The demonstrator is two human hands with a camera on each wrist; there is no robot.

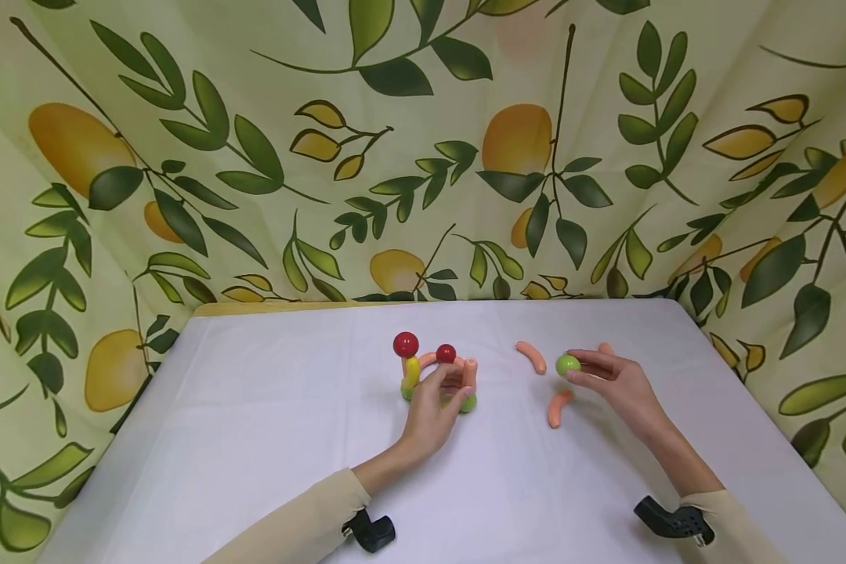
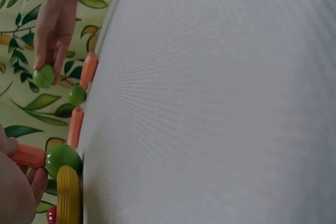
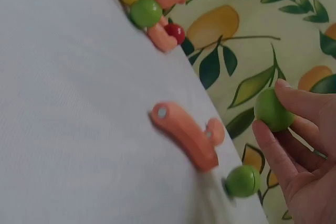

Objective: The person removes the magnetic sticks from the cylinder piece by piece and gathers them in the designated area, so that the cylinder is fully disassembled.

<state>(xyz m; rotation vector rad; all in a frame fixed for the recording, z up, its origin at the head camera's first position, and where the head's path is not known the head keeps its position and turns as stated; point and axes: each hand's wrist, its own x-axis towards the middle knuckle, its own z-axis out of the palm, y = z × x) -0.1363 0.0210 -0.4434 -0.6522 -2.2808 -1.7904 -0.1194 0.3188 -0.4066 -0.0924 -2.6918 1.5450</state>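
My left hand (image 1: pixel 433 403) pinches an upright orange stick (image 2: pixel 27 156) joined to a green ball (image 2: pixel 63 160), part of a small structure of balls and sticks on the white table. That structure also has a yellow stick (image 1: pixel 412 372), a large red ball (image 1: pixel 406 345) on top at its left, a smaller red ball (image 1: pixel 446 354) behind the hand and curved orange pieces. Off to the right, my right hand (image 1: pixel 616 388) pinches a loose green ball (image 3: pixel 273 109) between thumb and fingertips, above the table.
Curved orange pieces (image 1: pixel 531 356) lie near the right hand, one (image 1: pixel 558 409) nearer the front with a silvery round spot on its end. Another green ball (image 3: pixel 243 181) rests beside them. A leaf-and-fruit patterned curtain (image 1: pixel 395 196) hangs behind the white table (image 1: pixel 268 439).
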